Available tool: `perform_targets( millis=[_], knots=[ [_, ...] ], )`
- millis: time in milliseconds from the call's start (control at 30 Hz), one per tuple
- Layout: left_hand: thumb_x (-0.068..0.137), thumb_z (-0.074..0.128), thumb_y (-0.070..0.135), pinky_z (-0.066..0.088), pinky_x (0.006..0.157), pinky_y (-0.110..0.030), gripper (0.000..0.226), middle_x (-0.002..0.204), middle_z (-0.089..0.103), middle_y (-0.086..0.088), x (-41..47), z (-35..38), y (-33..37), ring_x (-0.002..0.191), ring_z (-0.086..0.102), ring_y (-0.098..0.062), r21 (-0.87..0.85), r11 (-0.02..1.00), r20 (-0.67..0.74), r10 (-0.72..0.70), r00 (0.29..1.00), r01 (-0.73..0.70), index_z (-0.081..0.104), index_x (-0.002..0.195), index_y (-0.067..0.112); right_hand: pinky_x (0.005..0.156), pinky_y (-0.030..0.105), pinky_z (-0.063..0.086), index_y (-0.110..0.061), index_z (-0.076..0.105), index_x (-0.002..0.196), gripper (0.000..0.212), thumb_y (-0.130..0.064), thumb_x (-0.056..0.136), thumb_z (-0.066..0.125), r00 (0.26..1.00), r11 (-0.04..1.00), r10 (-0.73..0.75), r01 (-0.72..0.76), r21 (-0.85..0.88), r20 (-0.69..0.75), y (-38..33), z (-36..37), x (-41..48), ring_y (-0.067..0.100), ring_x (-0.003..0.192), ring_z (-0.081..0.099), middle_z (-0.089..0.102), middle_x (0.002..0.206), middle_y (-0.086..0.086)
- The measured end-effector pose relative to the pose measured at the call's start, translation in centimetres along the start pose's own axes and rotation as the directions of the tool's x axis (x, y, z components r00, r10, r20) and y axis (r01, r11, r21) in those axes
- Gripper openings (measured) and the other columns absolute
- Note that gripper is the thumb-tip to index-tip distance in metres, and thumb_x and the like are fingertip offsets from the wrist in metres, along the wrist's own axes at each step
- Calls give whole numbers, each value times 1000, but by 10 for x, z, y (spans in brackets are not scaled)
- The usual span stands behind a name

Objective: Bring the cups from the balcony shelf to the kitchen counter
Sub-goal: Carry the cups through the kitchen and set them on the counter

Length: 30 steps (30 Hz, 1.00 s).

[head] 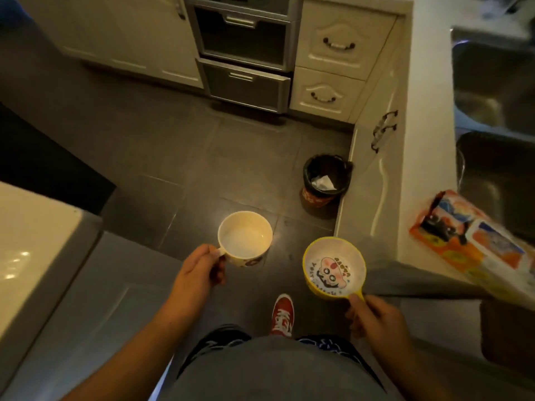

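Dark kitchen floor (179,157) below, white cup (245,238) gripped in left hand (197,274), yellow cup (333,266) in right hand (376,319).

1. One view only, from the head, looking forward and steeply down over the person's own torso and a red shoe (282,315) onto the dark tiled floor (162,157).
2. Nearest the lens, at the bottom of the frame, both forearms reach forward; the left hand (197,274) and right hand (373,316) sit close, just below centre.
3. The wide angle bends the edges: the surface (428,140) curves up the right side with the sink (495,91) at the far right.
4. Far ahead, at the top, the oven (243,41) and drawers (333,68) face the camera.
5. A pale ledge (31,235) fills the near left edge.
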<state>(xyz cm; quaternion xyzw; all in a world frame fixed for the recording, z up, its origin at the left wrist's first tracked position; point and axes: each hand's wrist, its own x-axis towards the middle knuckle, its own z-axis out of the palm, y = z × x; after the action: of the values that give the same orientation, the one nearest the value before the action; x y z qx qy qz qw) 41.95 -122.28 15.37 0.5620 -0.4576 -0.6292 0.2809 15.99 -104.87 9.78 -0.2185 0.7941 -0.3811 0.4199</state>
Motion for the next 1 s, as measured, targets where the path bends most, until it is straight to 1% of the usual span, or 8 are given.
perform_targets(
  millis=[133, 300, 367, 500, 667, 733, 833, 1000],
  knots=[
    [101, 39, 12, 42, 62, -34, 29, 71, 48, -17, 33, -10, 21, 64, 46, -22, -20, 1000, -137, -13, 991, 10, 55, 82, -4, 48, 23, 47, -20, 67, 67, 28, -28, 93, 61, 995, 997, -45, 51, -57, 92, -55, 18, 75, 11, 51, 60, 70, 59, -4],
    [100, 39, 12, 43, 63, -36, 30, 66, 50, -13, 86, -43, 30, 57, 50, -15, -82, 996, -269, -49, 962, 27, 52, 81, -8, 47, 29, 51, -21, 67, 66, 29, -34, 92, 62, 974, 977, -153, 175, -124, 166, -131, 62, 164, 10, 47, 60, 69, 62, 4],
    [100, 39, 13, 44, 63, -37, 32, 63, 53, -7, 114, -58, 30, 57, 52, -14, -98, 994, -306, -68, 950, 39, 57, 77, 2, 50, 33, 51, -18, 66, 64, 32, -33, 92, 61, 960, 964, -195, 225, -143, 199, -162, 84, 198, 9, 47, 60, 69, 64, 5],
    [98, 41, 15, 42, 58, -34, 44, 61, 54, 2, 179, -83, 43, 59, 48, -16, -197, 979, -334, -109, 936, 44, 59, 59, 25, 54, 35, 53, -16, 66, 62, 34, -29, 93, 61, 943, 944, -239, 282, -170, 233, -219, 120, 256, 8, 48, 61, 67, 59, 5],
    [89, 45, 20, 37, 58, -35, 36, 58, 54, 4, 257, -87, 78, 57, 47, -13, -307, 950, -360, -162, 919, 47, 57, 55, 25, 58, 43, 54, -7, 69, 68, 33, -27, 93, 62, 951, 947, -221, 262, -185, 215, -276, 136, 311, 23, 55, 62, 67, 61, 10],
    [88, 43, 19, 37, 55, -34, 37, 56, 54, 4, 280, -81, 89, 53, 47, -11, -353, 933, -353, -196, 915, 63, 58, 54, 25, 56, 41, 53, -9, 70, 68, 32, -27, 93, 61, 956, 948, -210, 250, -197, 204, -294, 136, 331, 25, 56, 62, 68, 61, 10],
    [80, 46, 32, 41, 59, -38, 27, 56, 55, 5, 316, -83, 107, 53, 51, -9, -292, 953, -317, -179, 931, 83, 59, 57, 25, 52, 36, 51, -10, 70, 65, 34, -25, 94, 61, 966, 955, -192, 225, -195, 174, -317, 136, 361, 25, 53, 60, 67, 57, 9],
    [73, 46, 46, 44, 66, -42, 25, 58, 56, 5, 403, -102, 156, 56, 53, -10, -193, 980, -314, -103, 944, 42, 58, 60, 29, 59, 38, 47, 2, 64, 66, 38, -26, 91, 64, 972, 957, -167, 200, -209, 166, -355, 147, 426, 25, 53, 56, 59, 55, 20]
  ],
)
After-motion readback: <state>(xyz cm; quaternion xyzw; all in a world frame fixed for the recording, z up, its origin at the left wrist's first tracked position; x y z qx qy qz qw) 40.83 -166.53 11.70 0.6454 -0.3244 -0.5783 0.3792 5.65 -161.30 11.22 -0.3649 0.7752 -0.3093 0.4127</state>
